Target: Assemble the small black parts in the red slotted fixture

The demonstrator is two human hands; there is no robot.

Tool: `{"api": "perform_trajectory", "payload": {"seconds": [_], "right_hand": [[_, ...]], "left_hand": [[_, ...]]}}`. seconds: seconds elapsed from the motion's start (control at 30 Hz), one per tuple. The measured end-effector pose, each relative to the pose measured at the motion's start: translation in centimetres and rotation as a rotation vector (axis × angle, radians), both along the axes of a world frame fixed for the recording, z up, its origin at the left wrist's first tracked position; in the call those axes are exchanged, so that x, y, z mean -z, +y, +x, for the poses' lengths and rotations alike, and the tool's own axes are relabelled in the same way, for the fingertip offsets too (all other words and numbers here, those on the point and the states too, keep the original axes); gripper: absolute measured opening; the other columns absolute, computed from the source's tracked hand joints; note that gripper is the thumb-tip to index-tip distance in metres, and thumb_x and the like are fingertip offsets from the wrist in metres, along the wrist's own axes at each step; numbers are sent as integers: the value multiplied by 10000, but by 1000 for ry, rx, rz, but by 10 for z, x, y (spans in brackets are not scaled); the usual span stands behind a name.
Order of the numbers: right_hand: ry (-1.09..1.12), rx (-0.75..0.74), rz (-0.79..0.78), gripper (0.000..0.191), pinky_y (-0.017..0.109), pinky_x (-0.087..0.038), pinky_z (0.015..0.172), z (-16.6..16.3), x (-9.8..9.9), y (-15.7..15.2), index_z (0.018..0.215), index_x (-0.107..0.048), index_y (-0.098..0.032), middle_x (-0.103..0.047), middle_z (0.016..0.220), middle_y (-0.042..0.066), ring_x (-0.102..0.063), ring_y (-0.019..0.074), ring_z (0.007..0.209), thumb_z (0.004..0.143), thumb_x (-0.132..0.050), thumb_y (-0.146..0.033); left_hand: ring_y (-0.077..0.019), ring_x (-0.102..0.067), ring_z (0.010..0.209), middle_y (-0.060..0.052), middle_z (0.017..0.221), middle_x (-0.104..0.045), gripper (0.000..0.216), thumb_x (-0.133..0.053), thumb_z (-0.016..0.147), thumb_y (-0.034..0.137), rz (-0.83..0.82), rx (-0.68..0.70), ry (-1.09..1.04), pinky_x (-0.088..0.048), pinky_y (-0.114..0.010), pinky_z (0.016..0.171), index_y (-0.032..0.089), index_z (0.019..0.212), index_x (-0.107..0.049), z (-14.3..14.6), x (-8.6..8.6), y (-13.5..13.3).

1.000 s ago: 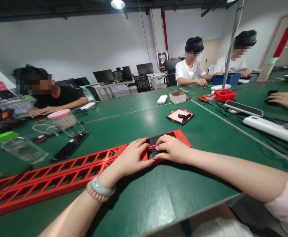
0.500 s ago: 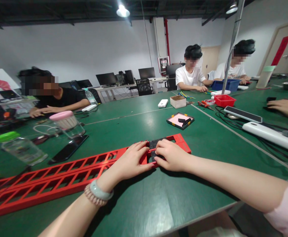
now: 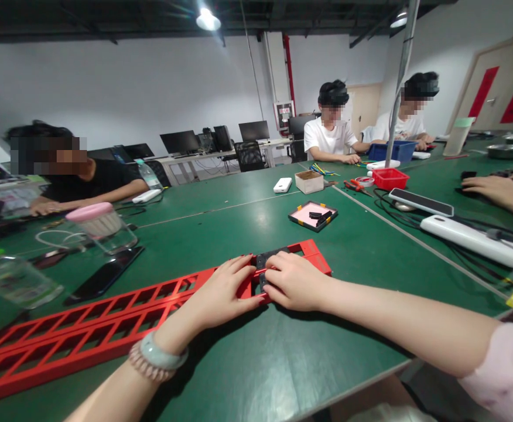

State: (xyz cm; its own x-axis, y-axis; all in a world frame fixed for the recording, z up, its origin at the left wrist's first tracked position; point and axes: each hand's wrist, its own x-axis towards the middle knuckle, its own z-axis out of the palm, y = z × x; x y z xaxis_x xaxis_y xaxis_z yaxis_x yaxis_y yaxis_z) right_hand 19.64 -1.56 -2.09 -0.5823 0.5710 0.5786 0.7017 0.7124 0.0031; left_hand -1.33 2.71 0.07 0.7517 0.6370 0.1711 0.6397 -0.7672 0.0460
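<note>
A long red lattice frame [image 3: 107, 319] lies across the green table [image 3: 291, 351], running from the lower left to the middle. My left hand [image 3: 221, 290] rests on the frame near its right end, fingers curled down onto it. My right hand [image 3: 294, 281] lies beside it, fingers bent and pressed onto a small black plate [image 3: 266, 259] seated in the frame's end section. Both sets of fingertips meet at that black plate. A bead and jade bracelet [image 3: 157, 360] circles my left wrist.
A pink tray with black parts [image 3: 313, 214] lies beyond the frame. A pink-lidded jar [image 3: 101, 225], a green-lidded jar [image 3: 6, 275] and a dark phone [image 3: 102, 275] stand at left. A white power strip [image 3: 471, 240], cables and another person's hand [image 3: 491, 187] are at right. Three people sit farther round the table.
The view has swung slightly, shifting everything a little left. My hands stay on the black plate at the frame's right end, barely moving.
</note>
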Motion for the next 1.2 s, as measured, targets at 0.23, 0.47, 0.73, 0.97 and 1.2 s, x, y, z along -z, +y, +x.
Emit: {"api": "perform_trajectory", "payload": {"seconds": [0.23,0.47,0.73,0.97,1.2], "right_hand": [[208,59,155,254,392,-390,867,61,-13,33,834,-645,-159,-610,927,112,-491,222,926,889,-405,-222],[341,502,16,263,407,-407,878,121,24,87,966,-668,-138,-588,1061,150,-495,266,1021,831,-458,-220],[406,604,-209,509,388,-369,985,125,45,116,1336,-407,-119,-479,1346,134,-439,258,1218,900,-361,-378],[326,607,-296,461,499,-301,1017,130,51,121,1289,-482,-226,-441,1392,72,-327,272,1307,894,-379,-441],[311,633,-334,442,512,-286,1015,130,48,121,1210,-570,-272,-453,1382,45,-306,271,1315,906,-326,-481]], "left_hand": [[-313,-404,1266,-153,1377,-435,579,-554,753,598,3,1,40,-351,-447,1048,164,1135,-585,2,-3,-2],[-309,-399,1271,-149,1381,-431,589,-554,754,594,-12,-5,43,-343,-445,1051,173,1165,-567,1,-2,0],[-312,-382,1282,-166,1392,-410,621,-508,767,630,0,-25,78,-332,-450,1056,162,1172,-567,1,-2,-3],[-307,-376,1288,-159,1394,-410,616,-516,761,630,-5,-20,79,-318,-446,1064,170,1168,-562,3,-3,-4],[-305,-378,1287,-161,1400,-401,634,-511,765,631,-7,-17,92,-321,-437,1067,159,1188,-554,2,-4,-3]]}}
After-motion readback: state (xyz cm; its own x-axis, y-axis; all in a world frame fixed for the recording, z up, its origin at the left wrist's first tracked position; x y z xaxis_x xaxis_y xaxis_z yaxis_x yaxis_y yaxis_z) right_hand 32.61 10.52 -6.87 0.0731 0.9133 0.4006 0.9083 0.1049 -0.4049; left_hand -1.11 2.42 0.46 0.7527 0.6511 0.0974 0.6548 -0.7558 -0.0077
